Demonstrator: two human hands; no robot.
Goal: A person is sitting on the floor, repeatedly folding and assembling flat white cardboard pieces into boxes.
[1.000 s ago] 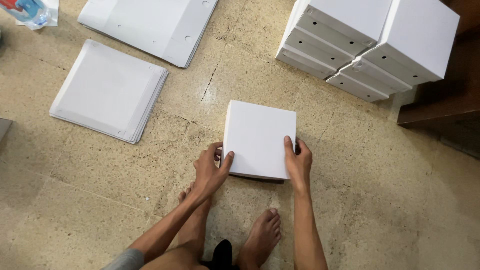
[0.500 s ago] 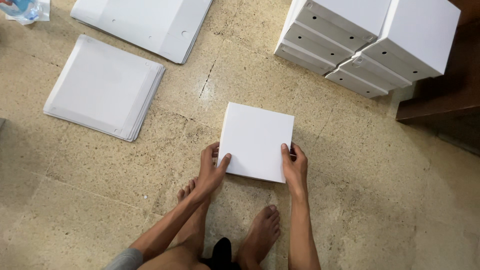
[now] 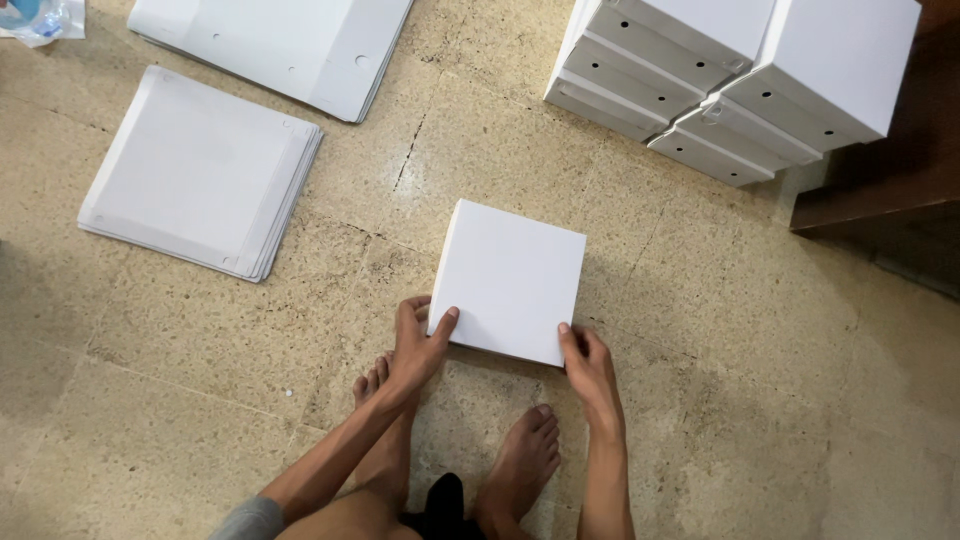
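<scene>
A speckled beige terrazzo floor [image 3: 760,400], cracked along its tile joints and evenly lit, fills the view; dark wooden furniture [image 3: 880,190] stands at its upper right corner.

A home-style packing workroom: terrazzo floor [image 3: 200,400], stacked white boxes [image 3: 730,70], flat cardboard blanks [image 3: 190,170].

Top edge cuts off stacked boxes [image 3: 735,70] and flat sheet pile [image 3: 280,45]. Plastic bag [image 3: 40,18] cropped at corner. Fingers of both hands hidden under white box [image 3: 510,280].
</scene>
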